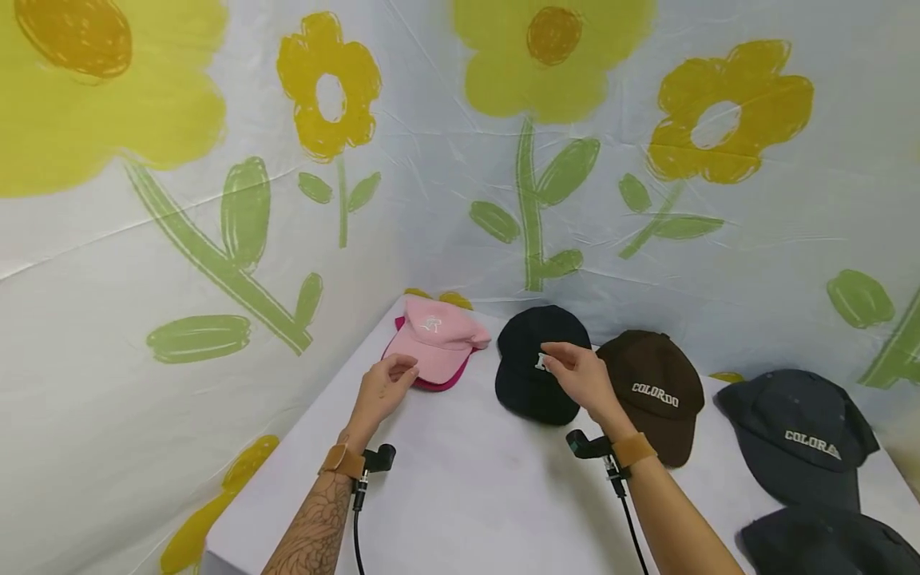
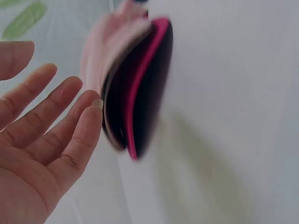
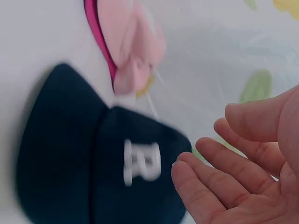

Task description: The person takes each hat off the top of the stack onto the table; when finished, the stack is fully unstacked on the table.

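At the table's far left corner lies a pink baseball cap (image 1: 440, 327) stacked on a magenta cap (image 1: 451, 380), whose edge peeks out below it. My left hand (image 1: 383, 391) is by the pink cap's brim, fingers loosely bent and holding nothing. In the left wrist view the fingers spread beside the two stacked brims; whether a fingertip touches them I cannot tell. A black cap (image 1: 523, 391) with a white letter, an R in the right wrist view, lies to the right. Over its right side hovers my right hand (image 1: 580, 377), palm empty, thumb apart from the relaxed fingers.
Right of the black cap lies a brown cap (image 1: 650, 379) with white lettering, partly behind my right arm. Farther right are a dark grey-blue lettered cap (image 1: 791, 419) and another dark cap (image 1: 834, 543), cut off by the frame. A flower-printed cloth (image 1: 431, 200) hangs behind the white table (image 1: 460, 495).
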### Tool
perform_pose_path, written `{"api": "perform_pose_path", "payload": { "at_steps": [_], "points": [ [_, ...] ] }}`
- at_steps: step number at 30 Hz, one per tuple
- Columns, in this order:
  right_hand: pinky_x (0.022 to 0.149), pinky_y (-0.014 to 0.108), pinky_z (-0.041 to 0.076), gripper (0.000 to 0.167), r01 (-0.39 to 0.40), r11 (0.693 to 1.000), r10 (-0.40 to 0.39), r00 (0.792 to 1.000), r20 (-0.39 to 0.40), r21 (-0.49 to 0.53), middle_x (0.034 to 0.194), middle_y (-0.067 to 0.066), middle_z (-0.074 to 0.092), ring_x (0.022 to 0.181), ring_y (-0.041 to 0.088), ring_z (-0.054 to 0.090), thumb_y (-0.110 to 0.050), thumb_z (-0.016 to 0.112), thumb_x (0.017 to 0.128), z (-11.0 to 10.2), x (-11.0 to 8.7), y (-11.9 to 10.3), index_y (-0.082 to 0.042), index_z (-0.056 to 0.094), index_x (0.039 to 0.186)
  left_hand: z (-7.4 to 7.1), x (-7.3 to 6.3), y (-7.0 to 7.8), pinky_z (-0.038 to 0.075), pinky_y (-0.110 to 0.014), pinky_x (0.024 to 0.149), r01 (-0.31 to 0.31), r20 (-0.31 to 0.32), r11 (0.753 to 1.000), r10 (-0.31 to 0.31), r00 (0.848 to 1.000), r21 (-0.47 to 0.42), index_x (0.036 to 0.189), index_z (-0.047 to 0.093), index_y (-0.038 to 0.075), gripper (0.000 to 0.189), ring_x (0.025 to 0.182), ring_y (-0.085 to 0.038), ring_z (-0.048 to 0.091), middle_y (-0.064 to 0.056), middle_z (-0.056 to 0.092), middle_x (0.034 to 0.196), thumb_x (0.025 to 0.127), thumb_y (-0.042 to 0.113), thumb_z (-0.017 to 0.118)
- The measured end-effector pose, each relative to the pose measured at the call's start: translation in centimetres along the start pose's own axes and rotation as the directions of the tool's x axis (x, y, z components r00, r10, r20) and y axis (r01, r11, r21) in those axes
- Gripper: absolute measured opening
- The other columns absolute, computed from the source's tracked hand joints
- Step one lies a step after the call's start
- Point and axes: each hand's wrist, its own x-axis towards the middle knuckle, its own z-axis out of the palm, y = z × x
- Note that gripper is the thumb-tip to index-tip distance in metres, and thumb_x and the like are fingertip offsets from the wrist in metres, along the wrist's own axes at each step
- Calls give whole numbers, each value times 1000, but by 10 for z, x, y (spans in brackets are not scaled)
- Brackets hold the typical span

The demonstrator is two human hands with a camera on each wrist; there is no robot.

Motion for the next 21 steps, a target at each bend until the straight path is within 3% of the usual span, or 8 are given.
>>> {"api": "perform_pose_path", "payload": {
  "at_steps": [6,9,14,18,21],
  "points": [
    [102,51,53,34,-9,1000,8,998,57,29,131,14,68,120,33,65,-22,60,103,50,42,-11,-8,65,133,-25,13,-26,55,-47,97,37,-74,999,-37,997,-7,112,70,2,21,109,-31,68,-15,73,109,97,17,68],
    [100,50,54,34,-34,999,31,997,75,43,128,16,69,117,33,66,-21,60,102,68,58,-8,-6,65,132,-26,23,-36,56,-44,93,58,-101,998,-59,993,-15,109,71,1,20,104,-31,70,-17,74,106,95,14,69],
    [100,51,54,35,-95,995,90,991,99,39,128,18,69,116,33,64,-20,60,102,95,79,-5,-3,65,131,-25,31,-51,53,-34,77,149,-118,989,-150,982,-13,110,70,1,20,89,-26,68,-16,74,99,95,14,68],
    [97,50,55,33,-108,994,108,993,48,-8,126,19,70,117,34,62,-19,60,100,111,94,-6,-1,67,127,-25,36,-58,47,-26,66,197,-123,980,-200,972,-38,114,67,-1,24,78,-22,66,-16,72,92,96,14,66],
    [92,50,55,30,-96,994,94,995,-40,-52,120,21,71,114,37,62,-15,60,97,118,107,-11,0,69,122,-28,43,-60,48,-23,63,208,-135,975,-217,967,-77,118,65,-4,27,77,-29,69,-16,71,91,97,13,65]
  ]
}}
